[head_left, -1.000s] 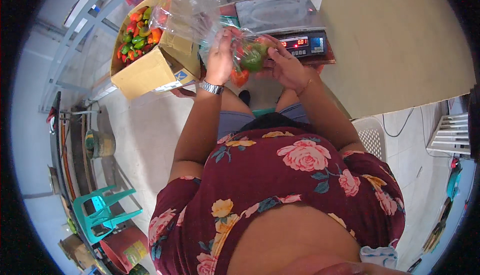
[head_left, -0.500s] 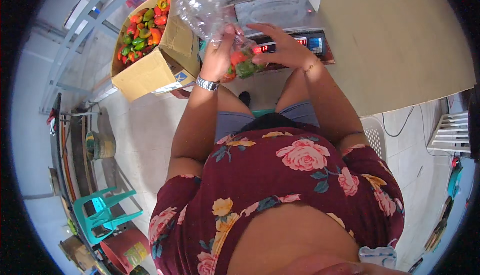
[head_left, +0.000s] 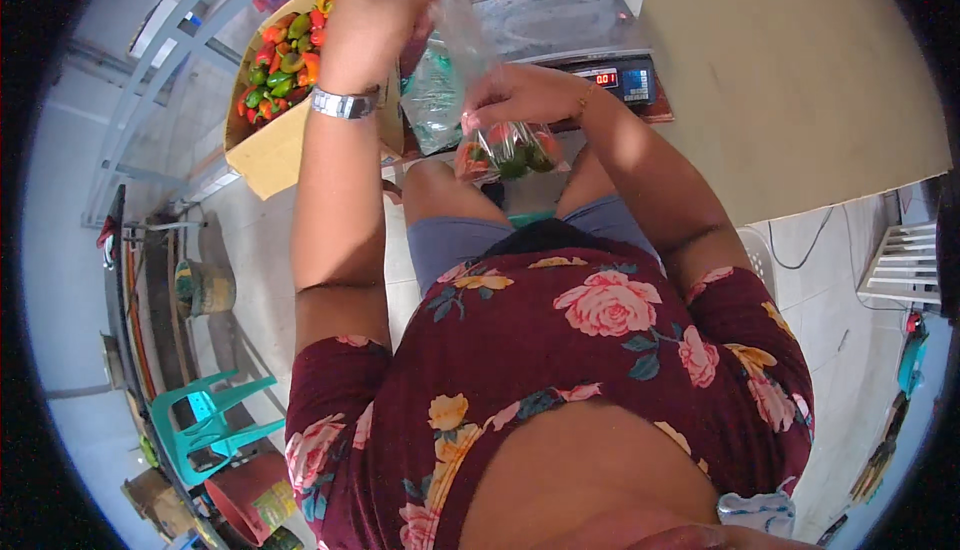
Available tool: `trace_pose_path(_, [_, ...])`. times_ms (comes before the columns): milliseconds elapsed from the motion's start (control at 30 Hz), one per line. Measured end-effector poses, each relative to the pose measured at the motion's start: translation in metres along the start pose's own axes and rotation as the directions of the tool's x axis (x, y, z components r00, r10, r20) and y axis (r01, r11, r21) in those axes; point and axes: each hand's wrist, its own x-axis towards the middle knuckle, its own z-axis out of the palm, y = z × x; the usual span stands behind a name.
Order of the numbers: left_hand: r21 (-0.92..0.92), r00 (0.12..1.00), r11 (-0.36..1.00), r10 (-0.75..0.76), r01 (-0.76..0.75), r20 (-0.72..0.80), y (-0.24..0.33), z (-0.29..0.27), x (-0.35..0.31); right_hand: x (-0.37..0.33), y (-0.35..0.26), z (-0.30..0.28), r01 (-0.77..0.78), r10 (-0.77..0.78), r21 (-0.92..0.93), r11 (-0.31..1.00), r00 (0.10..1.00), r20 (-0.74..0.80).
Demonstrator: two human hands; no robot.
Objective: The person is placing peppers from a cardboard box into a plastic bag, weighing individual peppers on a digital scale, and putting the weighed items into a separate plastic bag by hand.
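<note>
A clear plastic bag [head_left: 468, 35] is stretched between my two hands, with red and green bell peppers [head_left: 512, 158] in its bottom above my lap. My left hand [head_left: 385, 0], wearing a metal watch at the wrist, is closed on the bag's upper end, up and to the left. Lower down, my right hand [head_left: 525, 97] pinches the bag just above the peppers. Behind the right hand stands a digital scale [head_left: 628, 80] with a lit red display, partly covered by that hand. Its flat metal pan [head_left: 560, 20] bears nothing that I can see.
An open cardboard box [head_left: 285, 155] full of red, green and orange peppers [head_left: 285, 60] stands at the left. Beside it hangs a green-tinted plastic bag [head_left: 433, 95]. A tan board tabletop [head_left: 790, 80] fills the right. A turquoise plastic chair [head_left: 205, 425] stands lower left.
My left hand has pulled the bag's upper end up and left, drawing it taut. My right hand, spread before, has closed round the bag's neck; the peppers have moved slightly right and toward me.
</note>
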Motion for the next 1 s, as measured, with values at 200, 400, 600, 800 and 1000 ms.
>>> trace_pose_path(200, [-0.787,0.975,0.582,0.191,-0.203,-0.110,-0.068,-0.007,-0.012,-0.012,-0.004,-0.008,0.002,0.017,0.145,0.989,0.991,-0.136])
trace_pose_path(400, [-0.708,0.935,0.662,0.028,0.248,0.353,-0.115,0.043,-0.046,-0.012,-0.047,-0.024,0.094,-0.078,0.083,0.992,0.982,-0.173])
trace_pose_path(600, [-0.768,0.889,0.455,-0.150,0.451,0.433,-0.088,0.045,-0.048,-0.004,-0.073,-0.054,0.116,-0.184,-0.529,0.840,0.980,-0.077])
trace_pose_path(800, [-0.577,0.959,0.802,0.021,0.151,0.281,-0.105,0.063,-0.035,0.004,-0.071,-0.059,0.100,-0.592,-0.933,0.346,0.795,-0.134])
trace_pose_path(1000, [-0.382,0.983,0.912,-0.089,0.146,0.163,-0.080,0.077,-0.050,-0.002,-0.052,-0.056,0.418,-0.480,-0.309,0.854,0.863,-0.158])
